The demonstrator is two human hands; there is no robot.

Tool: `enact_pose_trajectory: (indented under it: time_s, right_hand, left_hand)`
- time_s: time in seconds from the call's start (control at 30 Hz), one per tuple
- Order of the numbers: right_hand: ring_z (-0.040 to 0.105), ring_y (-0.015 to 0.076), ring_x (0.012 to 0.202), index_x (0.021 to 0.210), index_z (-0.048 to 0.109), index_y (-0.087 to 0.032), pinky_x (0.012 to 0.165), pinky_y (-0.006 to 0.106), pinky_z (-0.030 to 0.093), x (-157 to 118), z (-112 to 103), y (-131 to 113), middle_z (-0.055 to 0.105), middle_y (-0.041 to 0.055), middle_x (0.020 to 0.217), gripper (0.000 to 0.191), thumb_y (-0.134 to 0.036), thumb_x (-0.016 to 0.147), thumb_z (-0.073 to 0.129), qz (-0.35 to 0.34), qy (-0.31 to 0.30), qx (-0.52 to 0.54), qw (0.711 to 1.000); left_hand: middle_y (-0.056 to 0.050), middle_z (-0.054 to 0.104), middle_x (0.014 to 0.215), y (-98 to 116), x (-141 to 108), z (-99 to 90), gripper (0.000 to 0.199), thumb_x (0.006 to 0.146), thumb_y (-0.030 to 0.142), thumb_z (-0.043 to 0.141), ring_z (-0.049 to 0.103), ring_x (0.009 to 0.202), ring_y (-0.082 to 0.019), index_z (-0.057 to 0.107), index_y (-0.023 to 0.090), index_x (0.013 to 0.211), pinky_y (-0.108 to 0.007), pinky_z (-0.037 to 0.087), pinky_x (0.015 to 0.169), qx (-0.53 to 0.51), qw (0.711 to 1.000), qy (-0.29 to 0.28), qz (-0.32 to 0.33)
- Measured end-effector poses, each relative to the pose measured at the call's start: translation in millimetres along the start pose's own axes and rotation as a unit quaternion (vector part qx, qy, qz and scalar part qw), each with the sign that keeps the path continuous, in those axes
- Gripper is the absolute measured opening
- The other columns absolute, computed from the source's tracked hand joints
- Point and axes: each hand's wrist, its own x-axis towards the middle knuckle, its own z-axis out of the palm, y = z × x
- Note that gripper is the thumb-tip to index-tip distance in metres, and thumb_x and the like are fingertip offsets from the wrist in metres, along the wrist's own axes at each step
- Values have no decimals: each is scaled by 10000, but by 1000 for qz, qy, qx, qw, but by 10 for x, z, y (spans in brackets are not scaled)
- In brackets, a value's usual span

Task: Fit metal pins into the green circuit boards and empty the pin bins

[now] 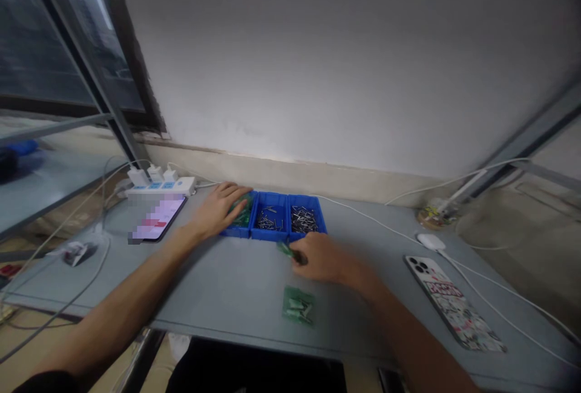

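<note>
My left hand [218, 211] lies flat with its fingers spread, over the left compartment of a blue divided parts bin [271, 237], nearly covering the green packets [242, 214] there. The middle compartment holds short metal pins [269, 221], and the right one holds similar pins [304, 220]. My right hand [320, 258], slightly blurred, pinches a small green packet [288, 250] just in front of the bin. Nearer me on the grey table [227, 284] lies a green plastic packet of metal parts [298, 306], apart from both hands.
A white power strip [160, 188] with plugged-in chargers stands behind a lit phone [157, 219]. To the right lie a phone in a patterned case [454, 303] and a white charging puck [430, 241]. White cables run along the table. A window [72, 36] is at left.
</note>
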Motion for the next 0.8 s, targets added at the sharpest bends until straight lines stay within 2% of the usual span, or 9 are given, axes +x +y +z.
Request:
enact_pose_trajectory:
  time_s: [0.07, 0.1, 0.2, 0.23, 0.33, 0.43, 0.5, 0.67, 0.8]
  right_hand:
    - [396, 82, 480, 594, 481, -199, 534, 257, 245, 28, -14, -14, 485, -55, 527, 210, -144, 769, 584, -30, 49, 37, 998]
    - [404, 81, 492, 614, 472, -200, 545, 254, 253, 38, -15, -17, 486, -55, 542, 212, -166, 800, 566, -40, 72, 54, 995]
    - [416, 85, 515, 657, 464, -203, 564, 251, 270, 49, 14, -15, 495, -48, 576, 215, -219, 867, 511, -65, 127, 87, 986]
    - [418, 89, 522, 665, 462, -204, 572, 253, 277, 49, 36, -14, 496, -45, 582, 213, -225, 874, 497, -72, 143, 88, 983]
    - [438, 98, 546, 718, 491, -207, 597, 257, 302, 50, 134, -26, 508, -40, 607, 190, -228, 904, 461, -88, 177, 81, 977]
    - [479, 105, 551, 957, 564, -202, 602, 251, 337, 68, 253, -41, 557, -43, 648, 102, -260, 937, 483, -65, 228, 103, 966]
    - [486, 112, 534, 1058, 560, -202, 587, 250, 352, 87, 318, -42, 573, -44, 645, 158, -308, 948, 519, -34, 265, 124, 955]
    - [515, 126, 578, 868, 605, -219, 601, 254, 382, 107, 352, -59, 599, -12, 670, 222, -378, 985, 505, -22, 277, 147, 949]
    - [500, 120, 570, 971, 606, -213, 588, 249, 388, 105, 303, -104, 597, -20, 690, 185, -383, 962, 535, -21, 254, 189, 948]
  left_hand:
    - [-102, 650, 1255, 107, -8, -56, 402, 1006, 372, 469, 541, 1185, -267, 564, 202, 1358, -466, 436, 1053, -37, 998, 10, 47]
    - [-101, 650, 1246, 165, -16, -69, 424, 985, 393, 515, 546, 1177, -267, 552, 210, 1366, -461, 451, 1037, -61, 995, -3, 81]
    - [-112, 659, 1187, 350, -50, -34, 580, 885, 477, 670, 575, 1127, -272, 524, 220, 1384, -455, 488, 985, -118, 981, -28, 152]
    - [-113, 660, 1172, 408, -61, -2, 546, 880, 457, 685, 585, 1110, -265, 548, 218, 1351, -450, 493, 976, -132, 978, -25, 162]
    - [-96, 679, 1019, 543, -84, 102, 230, 933, 289, 622, 610, 1002, -224, 638, 195, 1143, -397, 518, 903, -184, 968, -5, 173]
    - [-92, 675, 929, 604, -82, 150, 108, 939, 227, 586, 610, 924, -209, 646, 177, 1013, -371, 523, 839, -228, 960, 6, 160]
    - [-91, 670, 914, 623, -71, 144, 105, 936, 240, 591, 611, 892, -202, 643, 170, 993, -359, 521, 809, -249, 959, 14, 133]
    - [-85, 689, 938, 679, -47, 98, 179, 932, 307, 614, 626, 883, -194, 659, 169, 1036, -340, 518, 805, -284, 955, 9, 92]
    - [-73, 673, 867, 720, -53, 103, 195, 959, 334, 577, 608, 815, -179, 666, 161, 948, -316, 498, 755, -296, 954, 2, 55]
